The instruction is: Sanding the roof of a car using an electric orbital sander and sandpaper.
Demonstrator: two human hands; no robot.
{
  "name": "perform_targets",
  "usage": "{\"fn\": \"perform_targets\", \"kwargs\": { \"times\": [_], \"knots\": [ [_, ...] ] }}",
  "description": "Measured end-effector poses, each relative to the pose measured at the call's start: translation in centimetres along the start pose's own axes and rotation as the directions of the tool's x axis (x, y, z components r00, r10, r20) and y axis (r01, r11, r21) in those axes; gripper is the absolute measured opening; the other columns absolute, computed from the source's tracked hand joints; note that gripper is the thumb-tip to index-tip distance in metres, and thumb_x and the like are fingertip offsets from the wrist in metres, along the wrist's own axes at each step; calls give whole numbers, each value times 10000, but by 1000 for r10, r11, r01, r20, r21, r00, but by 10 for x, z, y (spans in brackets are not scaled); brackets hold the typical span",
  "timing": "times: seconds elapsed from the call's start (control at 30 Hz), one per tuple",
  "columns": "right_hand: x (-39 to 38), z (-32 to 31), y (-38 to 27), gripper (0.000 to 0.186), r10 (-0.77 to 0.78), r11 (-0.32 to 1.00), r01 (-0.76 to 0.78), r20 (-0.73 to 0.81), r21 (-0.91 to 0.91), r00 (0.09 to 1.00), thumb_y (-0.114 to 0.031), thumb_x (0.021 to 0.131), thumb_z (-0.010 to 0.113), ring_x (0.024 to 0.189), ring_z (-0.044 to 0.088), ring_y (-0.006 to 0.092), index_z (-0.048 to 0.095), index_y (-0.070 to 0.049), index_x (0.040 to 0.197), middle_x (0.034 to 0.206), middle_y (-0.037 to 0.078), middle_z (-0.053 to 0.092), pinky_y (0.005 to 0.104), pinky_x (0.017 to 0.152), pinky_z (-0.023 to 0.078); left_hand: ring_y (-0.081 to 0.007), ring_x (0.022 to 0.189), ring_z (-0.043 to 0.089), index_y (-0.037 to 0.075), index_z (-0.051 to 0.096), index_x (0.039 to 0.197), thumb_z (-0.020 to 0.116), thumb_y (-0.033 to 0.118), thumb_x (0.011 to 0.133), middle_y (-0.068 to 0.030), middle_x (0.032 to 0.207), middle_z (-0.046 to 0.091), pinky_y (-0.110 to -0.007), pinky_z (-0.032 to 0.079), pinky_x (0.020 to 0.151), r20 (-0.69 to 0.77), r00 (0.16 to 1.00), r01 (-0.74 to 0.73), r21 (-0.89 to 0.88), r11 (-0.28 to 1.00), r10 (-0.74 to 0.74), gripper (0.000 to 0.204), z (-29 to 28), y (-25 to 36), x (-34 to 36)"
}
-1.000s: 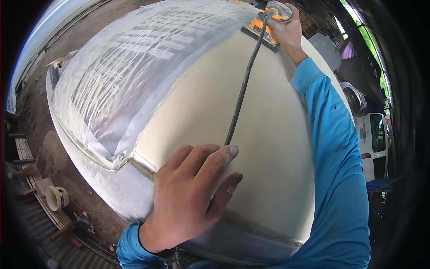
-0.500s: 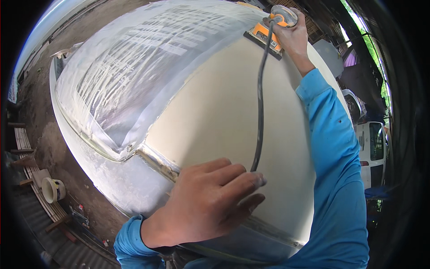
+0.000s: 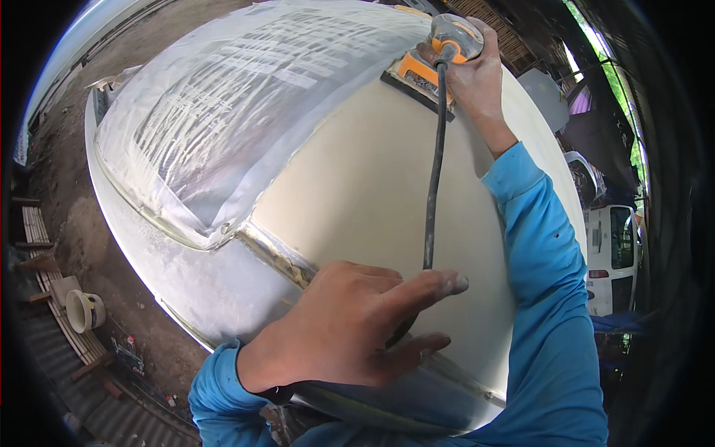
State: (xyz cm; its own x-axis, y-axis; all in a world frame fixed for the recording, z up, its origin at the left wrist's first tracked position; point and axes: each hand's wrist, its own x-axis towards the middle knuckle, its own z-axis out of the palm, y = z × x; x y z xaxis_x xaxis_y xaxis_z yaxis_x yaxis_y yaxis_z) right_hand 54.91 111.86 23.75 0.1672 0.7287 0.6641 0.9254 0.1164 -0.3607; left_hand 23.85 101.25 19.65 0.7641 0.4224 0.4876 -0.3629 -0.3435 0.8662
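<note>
My right hand (image 3: pixel 480 82) is wrapped around the rounded top of an orange and black electric sander (image 3: pixel 418 68) with a rectangular pad. The pad lies against the upper part of a cream-coloured car body panel (image 3: pixel 357 186). From the sander a thick black power cord (image 3: pixel 436 164) runs down toward my left hand (image 3: pixel 346 320). There the cord passes behind the index finger into the curled fingers, where the hand hides it. Index finger and thumb stick out apart, above the panel's lower part. Dust whitens the fingertips of both hands.
Cloudy plastic sheeting (image 3: pixel 216 112) covers the area left of the panel, with a pale body section (image 3: pixel 186 279) below it. A white bucket (image 3: pixel 84 311) stands at the lower left beside wooden slats (image 3: pixel 37 227). A white vehicle (image 3: pixel 612 253) is parked at the right.
The sander and my right hand have shifted slightly left and down over the panel. My left index finger has stretched out farther right, and the gap to the thumb has widened.
</note>
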Motion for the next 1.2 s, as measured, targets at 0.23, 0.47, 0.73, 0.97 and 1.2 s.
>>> {"fn": "perform_targets", "kwargs": {
  "times": [0.23, 0.47, 0.73, 0.97, 1.2],
  "knots": [
    [-24, 3, -38, 863, -74, 997, 73, 37, 40, 997, -329, 679, 931, 1135, 622, 224, 448, -44, 1334, 1215, 155, 637, 319, 995, 489, -157, 518, 625, 47, 624, 1271, 833, 92, 698, -38, 649, 640, -267, 496, 502, 2, 999, -42, 27, 999, 42, 612, -1, 0, -2],
    [-45, -2, -67, 814, -79, 959, 47, 104, 279, 991, -198, 695, 920, 1086, 643, 186, 440, -40, 1333, 1166, 110, 669, 316, 960, 509, -277, 518, 610, 53, 419, 1472, 802, 351, 749, -85, 565, 559, -368, 468, 516, -110, 988, -100, 92, 991, 110, 871, 10, 1, -14],
    [-66, 3, -105, 832, -224, 922, 187, 75, 341, 972, -168, 656, 933, 1029, 683, 204, 448, -48, 1321, 1122, 105, 695, 311, 916, 536, -168, 532, 565, -60, 378, 1451, 757, 377, 785, -195, 1211, 657, -297, 463, 531, -470, 882, 132, 303, 944, 28, 882, -28, 22, -64],
    [-84, 8, -145, 802, -294, 868, 224, 94, 443, 951, -198, 668, 921, 990, 707, 271, 458, -63, 1309, 1092, 115, 706, 349, 875, 555, -86, 646, 495, -55, 490, 1377, 501, 388, 1008, -15, 700, 519, -234, 395, 581, -636, 718, -17, 391, 920, 284, 577, -89, 34, -43],
    [-91, 9, -160, 793, -395, 783, 263, 123, 564, 910, -177, 679, 905, 1030, 681, 285, 449, -57, 1316, 1146, 134, 671, 366, 896, 534, -245, 912, 621, 59, 641, 1253, 514, 242, 958, -125, 1032, 675, -356, 487, 856, -332, 845, -125, 640, 758, 420, 369, -90, 45, 22]
  ]
}}
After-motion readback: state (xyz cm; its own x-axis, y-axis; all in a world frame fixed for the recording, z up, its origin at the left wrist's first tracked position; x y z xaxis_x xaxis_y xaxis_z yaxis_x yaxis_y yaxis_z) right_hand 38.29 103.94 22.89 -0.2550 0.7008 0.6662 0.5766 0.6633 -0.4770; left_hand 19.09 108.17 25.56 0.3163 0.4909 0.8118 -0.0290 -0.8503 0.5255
